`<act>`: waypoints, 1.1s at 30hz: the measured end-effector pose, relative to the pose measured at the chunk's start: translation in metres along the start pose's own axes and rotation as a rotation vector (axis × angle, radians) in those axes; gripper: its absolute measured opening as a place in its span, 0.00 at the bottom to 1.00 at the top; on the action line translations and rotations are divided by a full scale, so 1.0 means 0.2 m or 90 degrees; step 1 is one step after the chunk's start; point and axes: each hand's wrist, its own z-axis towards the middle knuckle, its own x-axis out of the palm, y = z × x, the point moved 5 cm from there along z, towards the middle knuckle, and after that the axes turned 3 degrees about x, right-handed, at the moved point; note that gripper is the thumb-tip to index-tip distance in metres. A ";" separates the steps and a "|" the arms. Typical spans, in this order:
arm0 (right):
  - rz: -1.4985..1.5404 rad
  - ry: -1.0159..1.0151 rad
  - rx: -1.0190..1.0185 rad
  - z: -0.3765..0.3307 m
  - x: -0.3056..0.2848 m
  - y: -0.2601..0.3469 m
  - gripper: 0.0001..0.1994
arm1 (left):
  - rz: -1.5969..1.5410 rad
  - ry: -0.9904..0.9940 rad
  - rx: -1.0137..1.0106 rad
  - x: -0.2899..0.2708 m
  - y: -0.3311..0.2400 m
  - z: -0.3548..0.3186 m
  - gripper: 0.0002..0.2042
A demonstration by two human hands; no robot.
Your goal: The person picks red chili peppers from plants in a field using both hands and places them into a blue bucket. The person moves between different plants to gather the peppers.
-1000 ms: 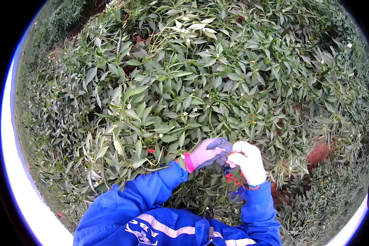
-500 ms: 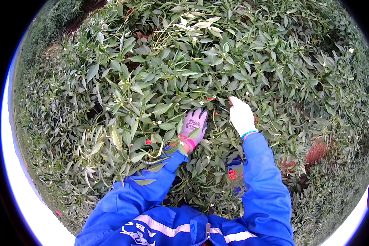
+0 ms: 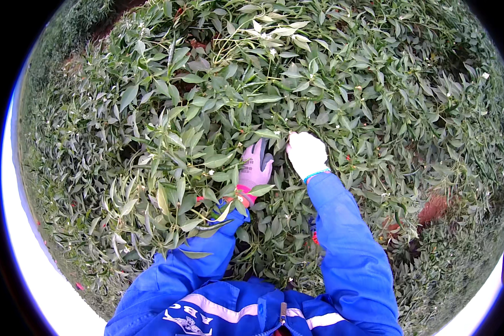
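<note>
Leafy chili pepper plants (image 3: 207,134) with slim green peppers and small white flowers surround both hands. My left hand (image 3: 256,166), in a lilac glove with a pink cuff, reaches into the leaves. Its thumb and fingers stand apart, and leaves partly hide the fingertips. Just to its right is my right hand (image 3: 307,154), in a white glove with a teal edge at the wrist. The right fingers are curled together at a stem area. Whatever they grip is hidden behind the glove.
Small red spots, such as one red pepper (image 3: 348,158), show among the leaves. A bright red patch (image 3: 316,238) peeks out beside my right sleeve. Reddish soil (image 3: 433,209) shows at the right. Dense foliage stretches out on all sides.
My right hand has moved left, closer to my left hand. My left hand has shifted slightly left, and its fingers have turned. My right sleeve now covers most of the blue thing below.
</note>
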 end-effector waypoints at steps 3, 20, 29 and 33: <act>-0.035 -0.023 -0.010 0.04 0.12 -0.05 0.11 | -0.064 0.013 -0.007 -0.03 -0.09 0.03 0.31; 0.219 0.103 0.141 0.05 0.30 -0.01 0.13 | -0.096 -0.049 -0.037 -0.08 -0.03 0.01 0.25; 0.235 0.109 0.107 0.01 0.49 -0.04 0.13 | -0.083 -0.081 0.041 -0.08 -0.03 0.00 0.26; 0.267 -0.034 0.094 0.00 0.47 -0.06 0.07 | -0.111 -0.032 -0.038 -0.06 -0.04 0.01 0.25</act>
